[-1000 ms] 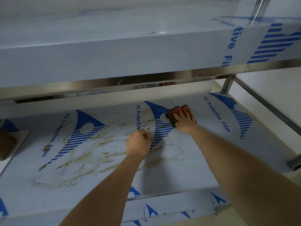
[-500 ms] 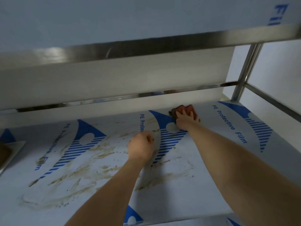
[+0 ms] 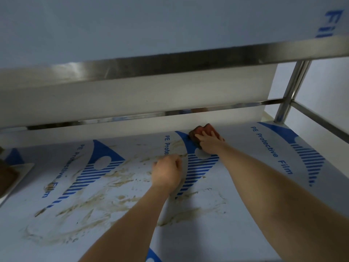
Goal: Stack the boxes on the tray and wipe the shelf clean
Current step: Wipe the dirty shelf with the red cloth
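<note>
R hand (image 3: 208, 143) presses flat on red cloth (image 3: 204, 130) at far edge of shelf (image 3: 245, 186); L hand (image 3: 166, 172) clenched, holding nothing, near brown smears (image 3: 117, 178). Tray (image 3: 20, 174) w/ box (image 3: 6, 176) far left

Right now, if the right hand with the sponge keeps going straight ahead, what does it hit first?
Probably the shelf's back wall: the right hand presses the sponge almost against it, though the remaining gap is unclear.
</note>
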